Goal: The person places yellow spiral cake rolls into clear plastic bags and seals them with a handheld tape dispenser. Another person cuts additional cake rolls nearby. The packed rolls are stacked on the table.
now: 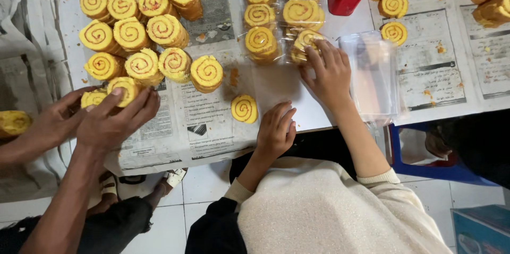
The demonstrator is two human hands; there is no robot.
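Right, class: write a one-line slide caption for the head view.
Left hand rests near a loose swirl cookie; right hand presses a bagged cookie stack.

Head view, looking down on the wearer. Upper body covered by a cream knitted top with a fine, slightly sparkly weave; the fabric fills the lower centre of the view. Sleeves are pushed up, ending in ribbed cream cuffs, one near each forearm. Forearms bare beyond the cuffs. Dark, black cloth shows beneath and beside the cream top, at the lower left and around the waist. Left hand [275, 131] and right hand [330, 73] are bare: no gloves seen. Rings or a watch cannot be made out. Fingers [315, 55] uncovered, nails short.
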